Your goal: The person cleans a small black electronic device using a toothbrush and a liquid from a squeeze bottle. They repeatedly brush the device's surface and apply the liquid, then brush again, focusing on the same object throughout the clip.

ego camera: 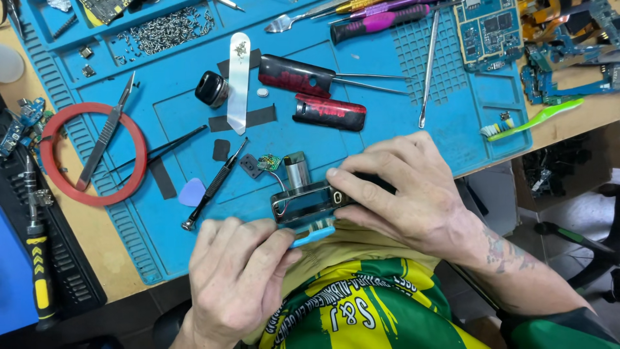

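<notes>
Blue brush [314, 237] is meeting a small opened device [309, 201] at the near edge of your blue mat [181, 123].

You are pinching the brush's blue handle in your left hand [236, 278], fingers closed around it, with its bristles touching the underside of the device. Your right hand [403, 190] is clasping the device from the right, thumb lying along its top edge. A small silver cylinder [297, 171] is standing just behind the device, beside a tiny green circuit board [268, 162]. A black screwdriver [213, 187] is lying to the left near a pale plastic pick [192, 192], and two dark red-and-black shells [313, 94] are resting farther back.
</notes>
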